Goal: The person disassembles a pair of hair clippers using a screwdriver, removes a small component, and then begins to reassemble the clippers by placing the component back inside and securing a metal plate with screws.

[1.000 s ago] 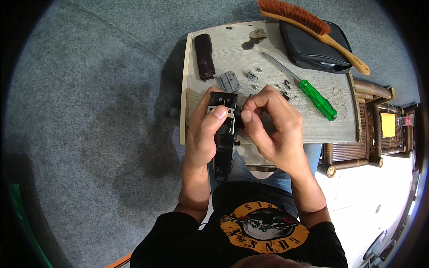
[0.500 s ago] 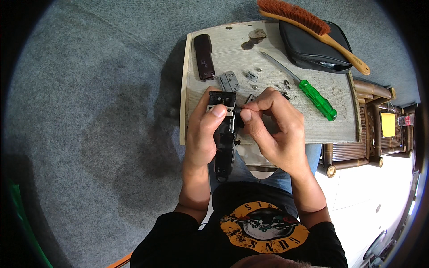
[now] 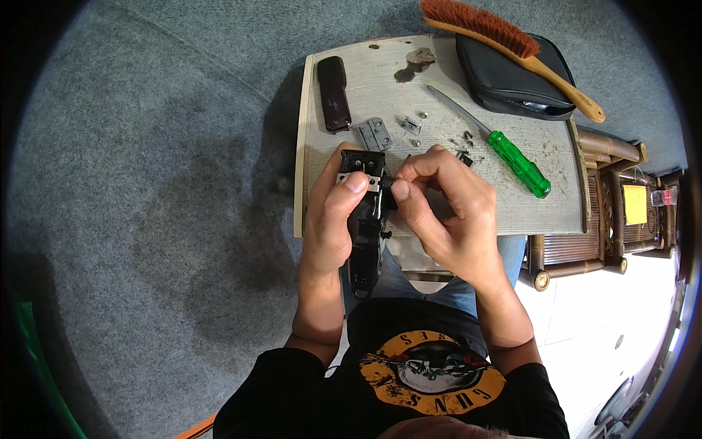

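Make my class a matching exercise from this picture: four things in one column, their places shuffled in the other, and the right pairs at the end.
Things
1. green-handled screwdriver
2. red-bristled brush
3. black clipper body
4. dark maroon casing

Places
A. held in the left hand
B. on the tabletop, near its left edge
C. lying across the black case
D. on the right half of the tabletop

Right pairs: 1-D, 2-C, 3-A, 4-B
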Demonstrator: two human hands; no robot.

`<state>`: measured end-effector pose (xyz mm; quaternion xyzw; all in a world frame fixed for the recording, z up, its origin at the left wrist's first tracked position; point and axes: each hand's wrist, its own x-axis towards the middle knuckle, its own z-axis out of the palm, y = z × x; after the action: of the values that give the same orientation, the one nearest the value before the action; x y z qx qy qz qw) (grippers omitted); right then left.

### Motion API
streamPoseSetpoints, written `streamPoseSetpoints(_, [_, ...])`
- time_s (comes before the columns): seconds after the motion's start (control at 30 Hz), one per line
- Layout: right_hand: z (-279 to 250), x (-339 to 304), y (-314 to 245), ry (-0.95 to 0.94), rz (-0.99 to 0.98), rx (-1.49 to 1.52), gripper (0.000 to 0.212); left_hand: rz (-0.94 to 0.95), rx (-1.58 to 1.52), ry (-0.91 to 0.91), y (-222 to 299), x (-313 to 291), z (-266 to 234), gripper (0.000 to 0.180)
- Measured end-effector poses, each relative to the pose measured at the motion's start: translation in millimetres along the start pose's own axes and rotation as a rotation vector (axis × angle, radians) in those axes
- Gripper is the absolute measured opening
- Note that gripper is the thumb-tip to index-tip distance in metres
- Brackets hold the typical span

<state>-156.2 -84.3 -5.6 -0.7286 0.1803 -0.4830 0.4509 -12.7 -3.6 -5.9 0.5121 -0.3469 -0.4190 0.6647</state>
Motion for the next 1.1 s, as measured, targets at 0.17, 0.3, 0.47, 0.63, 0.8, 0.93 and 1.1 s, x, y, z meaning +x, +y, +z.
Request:
streamPoseSetpoints(0.17, [0.2,-0.3,-2.9,-0.005,0.043,-0.004,0.009,0.027,0.019,0.059,0.8,-0.5,5.5,0.031])
streamPoseSetpoints(0.3, [2.1,-0.4,-1.7,0.036,0.018,0.046,0.009,-0.008,-0.010,0.027,2.0,-1.0,4.9,0.031])
streamPoseSetpoints(0.47, [-0.6,-1.2,0.7,-0.006,0.019,0.011,0.011,-0.005,-0.008,0.022,-0.3,-0.4,1.6,0.030])
streamPoseSetpoints(0.63, [-1.2,-2.4,-1.6,-0.014,0.096,0.025,0.011,0.009,0.037,-0.004,-0.7,0.4,0.6,0.029])
streamPoseSetpoints(0.8, [2.0,-1.5,0.4,0.024,0.028,0.065,0.012,-0.017,-0.012,0.026,1.5,-1.0,4.3,0.028])
streamPoseSetpoints(0.93, [-0.4,-1.7,0.8,-0.014,0.055,0.035,0.013,0.005,-0.023,0.004,0.5,0.5,2.6,0.027])
streamPoseSetpoints(1.1, [-0.9,-1.8,-0.9,-0.027,0.075,-0.007,0.012,0.006,0.001,-0.005,0.3,0.1,1.2,0.027])
